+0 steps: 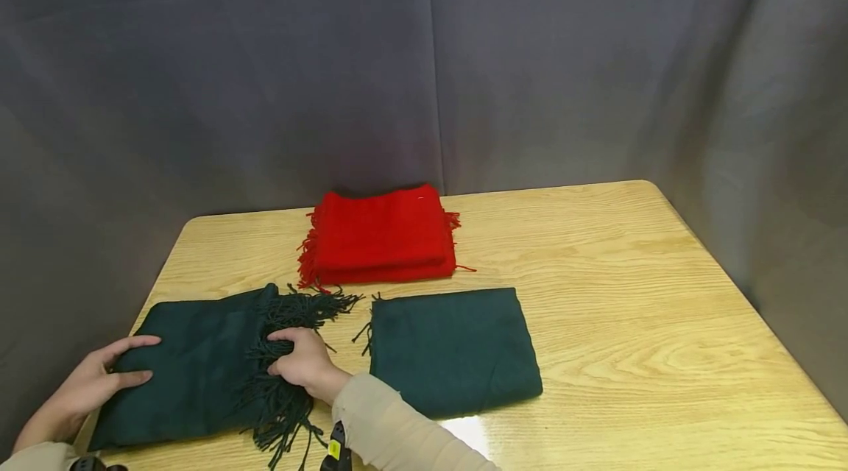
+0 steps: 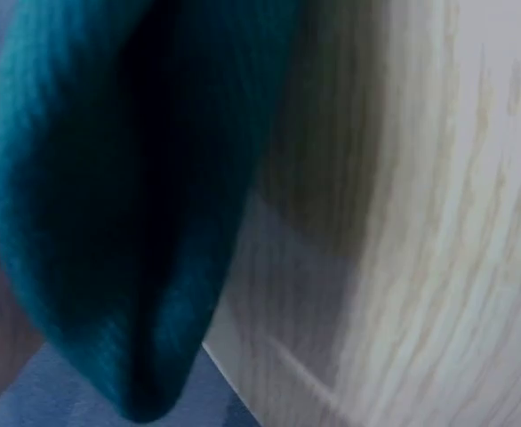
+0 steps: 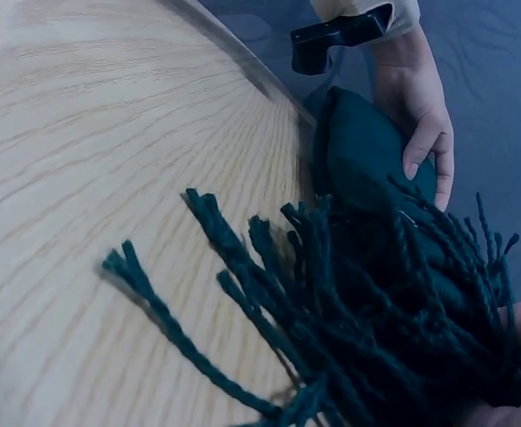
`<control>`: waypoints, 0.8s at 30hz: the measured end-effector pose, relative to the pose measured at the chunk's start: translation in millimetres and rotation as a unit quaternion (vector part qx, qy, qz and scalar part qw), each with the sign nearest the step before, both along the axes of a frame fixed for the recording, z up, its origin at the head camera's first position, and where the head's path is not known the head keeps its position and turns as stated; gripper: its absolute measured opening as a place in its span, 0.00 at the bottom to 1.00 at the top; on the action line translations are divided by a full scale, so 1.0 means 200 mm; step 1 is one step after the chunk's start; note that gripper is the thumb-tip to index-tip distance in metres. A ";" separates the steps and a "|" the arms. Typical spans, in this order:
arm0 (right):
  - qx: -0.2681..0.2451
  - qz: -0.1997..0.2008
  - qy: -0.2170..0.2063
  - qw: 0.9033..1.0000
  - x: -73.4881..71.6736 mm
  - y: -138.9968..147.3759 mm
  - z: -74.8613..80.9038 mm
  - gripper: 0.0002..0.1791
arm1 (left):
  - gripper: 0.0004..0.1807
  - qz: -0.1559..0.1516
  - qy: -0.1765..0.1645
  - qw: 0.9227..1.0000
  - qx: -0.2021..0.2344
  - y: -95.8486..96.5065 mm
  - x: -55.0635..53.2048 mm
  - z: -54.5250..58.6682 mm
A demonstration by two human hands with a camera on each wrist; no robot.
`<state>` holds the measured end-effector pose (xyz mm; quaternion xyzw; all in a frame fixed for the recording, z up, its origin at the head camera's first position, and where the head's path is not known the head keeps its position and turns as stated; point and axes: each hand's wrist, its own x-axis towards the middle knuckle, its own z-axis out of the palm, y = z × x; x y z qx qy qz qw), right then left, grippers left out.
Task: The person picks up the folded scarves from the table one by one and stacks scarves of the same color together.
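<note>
A dark green fringed scarf (image 1: pixel 199 368), folded into a thick rectangle, lies at the table's front left. My left hand (image 1: pixel 89 386) grips its left end, with thumb and a finger stretched over the top; the other fingers are mostly hidden. At the opposite end my right hand (image 1: pixel 305 364) holds the scarf where the tasselled fringe (image 1: pixel 285 405) begins. In the right wrist view the loose fringe strands (image 3: pixel 323 294) spread over the wood, and the left hand (image 3: pixel 420 111) shows at the far end. The left wrist view shows a rounded fold of the scarf (image 2: pixel 127 222) close up.
A second folded green scarf (image 1: pixel 457 353) lies flat just right of my right hand. Behind them a folded red scarf (image 1: pixel 384 235) sits near the back edge of the wooden table (image 1: pixel 636 324). Grey curtains (image 1: pixel 530 73) hang behind and at both sides.
</note>
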<state>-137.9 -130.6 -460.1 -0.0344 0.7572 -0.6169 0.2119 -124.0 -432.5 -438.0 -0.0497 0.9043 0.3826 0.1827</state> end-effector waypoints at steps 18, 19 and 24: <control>0.027 0.007 0.039 0.999 0.01 0.02 0.08 0.27 | 0.37 -0.019 0.066 0.997 -0.032 0.05 0.00 0.09; 0.027 0.008 0.041 0.999 0.00 0.02 0.08 0.27 | 0.37 -0.019 0.068 0.997 -0.034 0.05 0.00 0.10; 0.022 0.009 0.043 0.999 -0.01 0.03 0.11 0.27 | 0.37 -0.010 0.074 0.996 -0.044 0.06 -0.01 0.14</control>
